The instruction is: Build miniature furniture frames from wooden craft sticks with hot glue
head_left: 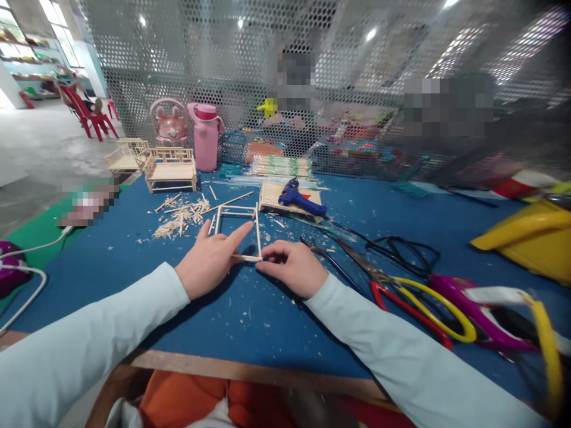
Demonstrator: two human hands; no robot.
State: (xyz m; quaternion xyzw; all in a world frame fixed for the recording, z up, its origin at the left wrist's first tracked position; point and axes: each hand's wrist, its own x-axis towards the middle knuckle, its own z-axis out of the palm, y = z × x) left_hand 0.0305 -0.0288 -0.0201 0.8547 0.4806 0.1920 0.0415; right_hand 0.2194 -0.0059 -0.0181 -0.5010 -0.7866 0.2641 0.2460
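A small open frame of thin wooden sticks (259, 235) stands on the blue table in front of me. My left hand (207, 261) is closed around its near left side, the index finger stretched across toward the right side. At the near right corner, the fingertips of my right hand (294, 267) are pinched against the frame. A pile of stick offcuts (182, 215) lies just beyond my left hand. Behind the frame, a blue glue gun (301, 201) rests on a flat wooden block (270, 196). Part of the frame is hidden by my left hand.
Two miniature stick benches (172, 169) and a pink bottle (206, 139) stand at the back left. Red-handled pliers (410, 312), scissors with yellow handles (446, 309) and a black cable (401, 249) lie to the right. A perforated metal screen (241, 65) borders the far side.
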